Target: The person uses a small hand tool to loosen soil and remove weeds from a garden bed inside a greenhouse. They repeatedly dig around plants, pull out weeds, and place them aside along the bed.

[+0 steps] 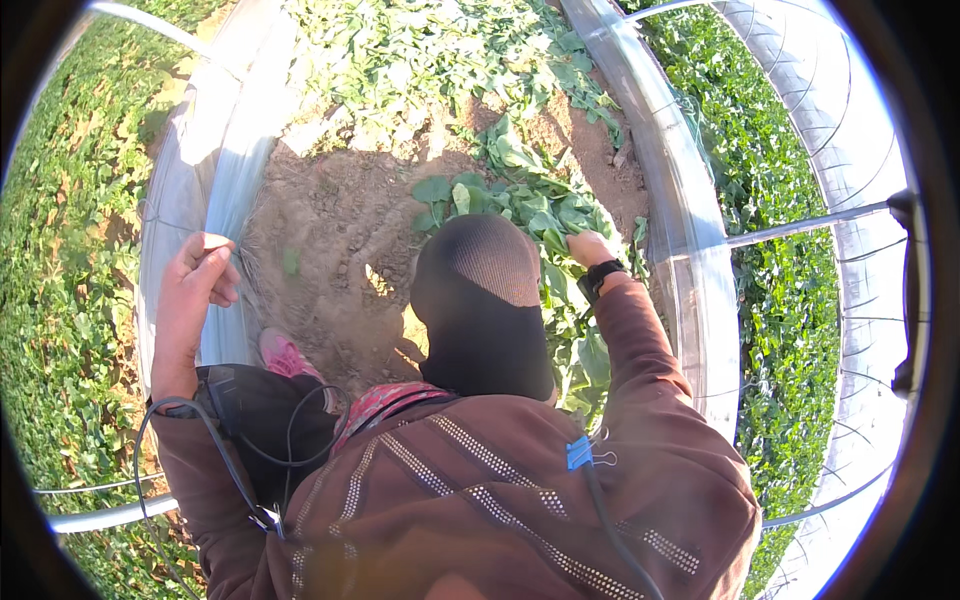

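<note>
My left hand is raised at the left, above my bent left leg. Its fingers are loosely curled, the thumb is close to the index finger, and nothing shows in it. My right hand, with a black band on the wrist, is closed around broad-leaved green plants right of my knee. Leaves partly hide its fingertips. The plants lie in a heap running from ahead of my knee down its right side. My raised knee, in black stretch fabric, hides part of the ground and some leaves.
Brown soil lies before me, with more leafy plants farther ahead. Bunched plastic film flanks the strip on the left and right. Metal hoops stand at the sides. A dark cable loops by my left arm.
</note>
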### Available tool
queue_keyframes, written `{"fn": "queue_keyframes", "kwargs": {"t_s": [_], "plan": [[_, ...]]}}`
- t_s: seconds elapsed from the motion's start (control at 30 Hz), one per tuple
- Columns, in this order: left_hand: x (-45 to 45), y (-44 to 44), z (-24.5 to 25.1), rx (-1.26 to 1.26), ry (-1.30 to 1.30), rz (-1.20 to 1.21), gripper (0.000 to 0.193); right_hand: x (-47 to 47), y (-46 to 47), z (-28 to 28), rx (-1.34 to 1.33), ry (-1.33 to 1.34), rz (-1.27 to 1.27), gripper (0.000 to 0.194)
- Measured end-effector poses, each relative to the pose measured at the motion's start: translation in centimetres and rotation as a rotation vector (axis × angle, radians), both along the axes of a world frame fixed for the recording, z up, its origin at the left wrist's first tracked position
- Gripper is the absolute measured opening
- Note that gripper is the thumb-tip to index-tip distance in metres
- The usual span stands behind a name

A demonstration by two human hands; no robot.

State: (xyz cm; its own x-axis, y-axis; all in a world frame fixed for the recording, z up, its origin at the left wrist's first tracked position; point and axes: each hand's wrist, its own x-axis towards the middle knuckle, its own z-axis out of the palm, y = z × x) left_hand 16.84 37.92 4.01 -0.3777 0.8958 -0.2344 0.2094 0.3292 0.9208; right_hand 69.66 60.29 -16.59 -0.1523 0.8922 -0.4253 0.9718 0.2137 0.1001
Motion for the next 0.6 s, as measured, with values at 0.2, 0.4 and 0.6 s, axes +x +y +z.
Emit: {"fn": "queue_keyframes", "kwargs": {"t_s": [0.2,0.4,0.6], "plan": [[1.0,1.6,0.7,0.031,0.017,-0.171,0.016,13.0,-19.8,4.0,0.299,0.284,-0.561,0.049],[2.3,2.7,0.4,0.086,-0.015,-0.278,0.015,19.0,-44.5,5.8,0.210,0.061,-0.923,0.046],[2.6,1.7,0.0,0.074,0.021,-0.257,0.015,18.3,-43.1,1.3,0.329,0.181,-0.974,0.058]]}}
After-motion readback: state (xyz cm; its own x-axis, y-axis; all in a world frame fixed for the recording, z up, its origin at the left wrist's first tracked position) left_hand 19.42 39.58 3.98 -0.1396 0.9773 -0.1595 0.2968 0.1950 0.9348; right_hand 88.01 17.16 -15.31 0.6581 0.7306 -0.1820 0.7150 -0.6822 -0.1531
